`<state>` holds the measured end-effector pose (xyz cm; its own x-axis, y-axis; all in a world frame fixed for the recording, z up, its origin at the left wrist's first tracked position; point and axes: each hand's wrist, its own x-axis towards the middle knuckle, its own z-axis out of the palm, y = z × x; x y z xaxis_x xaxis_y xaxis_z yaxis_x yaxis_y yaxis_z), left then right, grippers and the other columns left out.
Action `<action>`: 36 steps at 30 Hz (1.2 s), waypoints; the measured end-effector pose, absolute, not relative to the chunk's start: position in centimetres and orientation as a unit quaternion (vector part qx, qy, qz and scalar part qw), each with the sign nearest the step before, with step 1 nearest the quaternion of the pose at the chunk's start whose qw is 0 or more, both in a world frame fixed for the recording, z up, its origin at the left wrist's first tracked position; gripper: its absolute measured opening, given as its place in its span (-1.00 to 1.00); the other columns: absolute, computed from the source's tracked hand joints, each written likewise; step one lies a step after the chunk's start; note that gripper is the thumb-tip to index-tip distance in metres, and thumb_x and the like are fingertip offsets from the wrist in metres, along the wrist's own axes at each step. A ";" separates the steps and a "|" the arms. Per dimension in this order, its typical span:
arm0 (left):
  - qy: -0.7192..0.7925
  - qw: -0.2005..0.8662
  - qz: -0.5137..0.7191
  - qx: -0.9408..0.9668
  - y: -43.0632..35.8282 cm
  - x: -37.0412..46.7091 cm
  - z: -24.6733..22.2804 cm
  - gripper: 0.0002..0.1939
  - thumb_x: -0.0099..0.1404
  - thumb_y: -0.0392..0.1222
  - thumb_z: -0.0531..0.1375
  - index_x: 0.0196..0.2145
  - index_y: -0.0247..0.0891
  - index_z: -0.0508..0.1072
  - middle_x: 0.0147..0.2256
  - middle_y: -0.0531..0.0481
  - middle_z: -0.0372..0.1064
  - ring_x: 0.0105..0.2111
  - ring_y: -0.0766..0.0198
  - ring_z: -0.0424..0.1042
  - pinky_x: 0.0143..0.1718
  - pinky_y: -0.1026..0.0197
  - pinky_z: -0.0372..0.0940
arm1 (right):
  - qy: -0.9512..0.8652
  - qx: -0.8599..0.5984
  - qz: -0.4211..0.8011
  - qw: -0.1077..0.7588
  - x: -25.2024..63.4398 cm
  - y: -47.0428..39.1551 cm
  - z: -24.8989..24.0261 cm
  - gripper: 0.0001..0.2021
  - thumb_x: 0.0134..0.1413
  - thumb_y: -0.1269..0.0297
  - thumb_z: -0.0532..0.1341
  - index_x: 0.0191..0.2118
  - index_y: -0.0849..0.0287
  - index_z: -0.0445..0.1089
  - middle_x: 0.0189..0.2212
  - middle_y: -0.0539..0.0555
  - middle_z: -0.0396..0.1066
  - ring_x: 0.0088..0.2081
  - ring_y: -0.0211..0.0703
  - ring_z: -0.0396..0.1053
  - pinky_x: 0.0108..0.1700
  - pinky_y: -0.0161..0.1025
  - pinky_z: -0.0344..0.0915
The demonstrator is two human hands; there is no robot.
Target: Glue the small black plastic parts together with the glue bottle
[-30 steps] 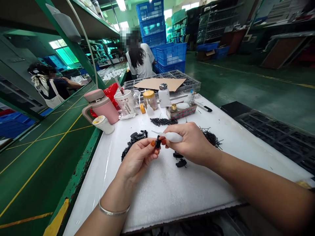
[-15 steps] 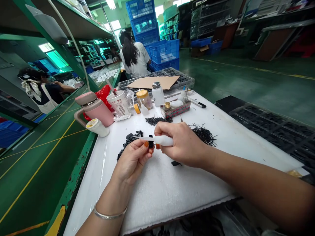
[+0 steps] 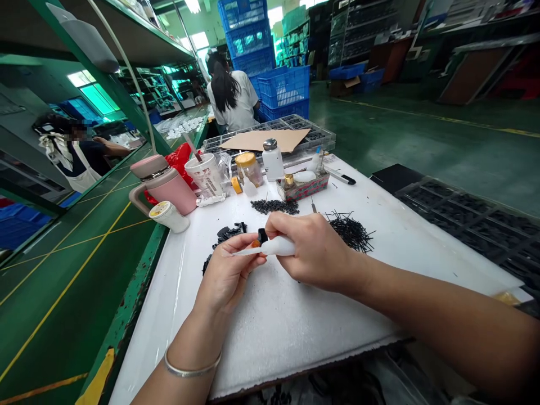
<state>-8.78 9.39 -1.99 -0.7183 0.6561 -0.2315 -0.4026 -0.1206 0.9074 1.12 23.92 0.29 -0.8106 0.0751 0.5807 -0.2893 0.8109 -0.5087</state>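
My left hand (image 3: 225, 270) is closed, pinching a small black plastic part (image 3: 262, 236) between thumb and fingers. My right hand (image 3: 310, 247) wraps round a white squeeze bottle (image 3: 279, 246) whose long thin nozzle points left, across the left fingertips. Behind my left hand lies a heap of black plastic parts (image 3: 230, 232), partly hidden by it. Beyond both hands is a pile of tiny black pieces (image 3: 274, 206). A pile of thin black pins (image 3: 349, 230) lies past my right hand.
A pink mug (image 3: 171, 188), a white tub (image 3: 169, 217), a paper cup (image 3: 205, 175), a yellow-lidded jar (image 3: 248, 169), and a white pump bottle (image 3: 272, 160) line the back left. A small patterned box (image 3: 306, 188) and a cutter knife (image 3: 342, 177) stand behind. Co-workers sit beyond.
The bottle's nozzle has tipped down, from pointing level past the black part to slanting lower over my left fingertips. Both hands stay close together.
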 end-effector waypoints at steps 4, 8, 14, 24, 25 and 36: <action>0.556 0.347 0.745 0.122 9.3 -8.8 -2.2 -0.67 -0.10 -0.35 0.45 -0.32 -0.38 0.53 -0.37 -0.07 0.48 -0.41 0.35 0.47 -0.38 0.45 0.43 | -0.893 0.058 0.323 0.310 1.1 23.9 0.3 -0.88 -0.14 0.48 0.15 -0.39 0.18 0.25 -0.57 -0.10 0.25 -0.55 -0.35 0.15 -0.46 -0.39 0.01; 0.555 0.346 0.739 0.158 9.2 -8.8 -2.2 -0.73 -0.02 -0.27 0.44 -0.33 -0.38 0.54 -0.42 -0.06 0.46 -0.42 0.37 0.45 -0.37 0.46 0.40 | -0.885 0.040 0.366 0.284 1.0 23.9 0.6 -0.89 -0.15 0.52 0.12 -0.45 0.17 0.23 -0.59 -0.11 0.24 -0.58 -0.37 0.09 -0.46 -0.39 0.00; 0.580 0.310 0.727 0.198 9.2 -8.7 -2.2 -0.78 0.02 -0.24 0.41 -0.35 -0.37 0.56 -0.40 -0.08 0.48 -0.40 0.36 0.45 -0.36 0.44 0.38 | -0.882 0.023 0.379 0.279 0.9 23.7 0.5 -0.89 -0.15 0.54 0.13 -0.46 0.19 0.26 -0.59 -0.12 0.26 -0.57 -0.38 0.11 -0.46 -0.39 -0.01; 0.630 0.182 0.716 0.239 9.3 -8.4 -2.7 -0.78 0.05 -0.22 0.40 -0.30 -0.31 0.57 -0.37 -0.07 0.50 -0.42 0.28 0.49 -0.34 0.34 0.41 | -0.814 -0.021 0.541 0.209 0.2 23.8 -0.3 -0.91 -0.07 0.47 0.13 -0.45 0.16 0.20 -0.56 -0.08 0.31 -0.52 -0.32 0.28 -0.48 -0.38 0.08; 0.631 0.173 0.716 0.241 9.3 -8.3 -2.6 -0.79 0.05 -0.23 0.40 -0.31 -0.31 0.57 -0.37 -0.07 0.50 -0.43 0.28 0.49 -0.34 0.34 0.41 | -0.828 -0.010 0.510 0.234 0.3 23.8 -0.3 -0.92 -0.07 0.48 0.13 -0.44 0.16 0.21 -0.56 -0.08 0.31 -0.51 -0.32 0.27 -0.47 -0.38 0.08; 0.645 0.141 0.705 0.258 9.1 -8.0 -2.2 -0.83 0.05 -0.26 0.39 -0.34 -0.31 0.58 -0.37 -0.07 0.50 -0.42 0.28 0.48 -0.33 0.33 0.42 | -0.859 0.031 0.413 0.300 0.8 23.2 -0.1 -0.89 -0.09 0.53 0.12 -0.46 0.17 0.26 -0.56 -0.09 0.29 -0.50 -0.34 0.21 -0.43 -0.39 0.04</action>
<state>-8.02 9.15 -2.21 -0.8268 0.5320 0.1827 0.1349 -0.1278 0.9826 0.80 23.19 -0.10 -0.8184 0.1953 0.5405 -0.3002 0.6567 -0.6919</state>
